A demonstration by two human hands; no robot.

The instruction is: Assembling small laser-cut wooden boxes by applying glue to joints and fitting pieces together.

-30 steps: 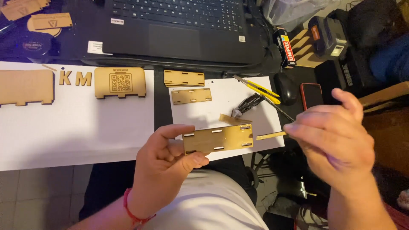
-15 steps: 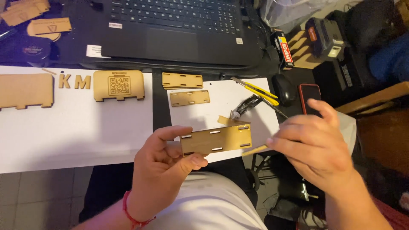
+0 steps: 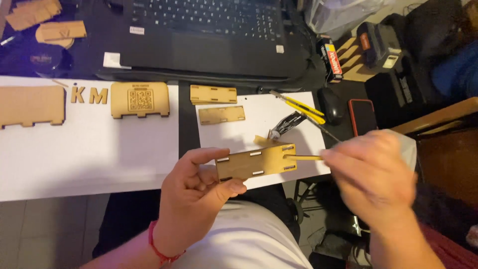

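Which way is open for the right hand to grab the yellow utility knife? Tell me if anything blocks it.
Probably yes: the yellow utility knife lies uncovered on the white sheet, just beyond the right hand. But its fingers already pinch a thin wooden stick.

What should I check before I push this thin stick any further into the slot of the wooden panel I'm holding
1. Panel grip: the left hand pinches the slotted wooden panel at its left end, thumb on top. Ok.
2. Stick grip: the right hand holds the thin wooden stick at its right end, but the hand is blurred. Cannot tell how firmly.
3. Alignment: the stick's tip meets the panel's right edge at a slot. Whether it is seated, cannot tell.
4. Blade hazard: the yellow utility knife lies on the white sheet beyond the panel, apart from both hands. Ok.
5. Spare panels rest flat on the sheet. Ok.
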